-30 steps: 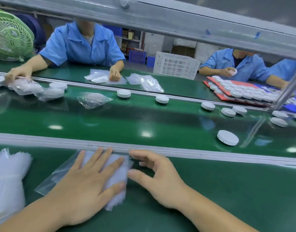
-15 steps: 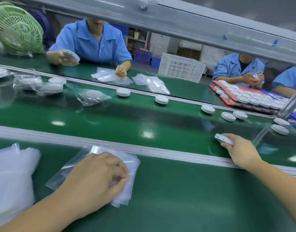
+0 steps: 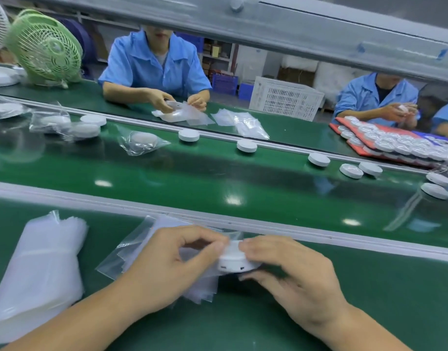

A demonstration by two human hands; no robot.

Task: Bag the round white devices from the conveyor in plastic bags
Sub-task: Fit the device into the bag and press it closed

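Observation:
My right hand (image 3: 293, 272) grips a round white device (image 3: 231, 262) just above the near green table, at the edge of a small stack of clear plastic bags (image 3: 131, 252). My left hand (image 3: 172, 264) lies over that stack and pinches the top bag beside the device. Whether the device is inside the bag's mouth I cannot tell. Several more round white devices (image 3: 318, 159) lie on the green conveyor belt (image 3: 217, 178) beyond the grey rail. Bagged devices (image 3: 141, 140) lie further left on the belt.
A large pile of clear bags (image 3: 38, 269) lies at my near left. Across the belt, two people in blue shirts (image 3: 154, 64) handle devices and bags. Red trays of devices (image 3: 395, 145) sit at far right. A green fan (image 3: 44, 46) and a white crate (image 3: 285, 100) stand behind.
My right hand went out to the belt, took a device there and carried it back to the bag stack. My left hand stayed on the bags and now pinches one.

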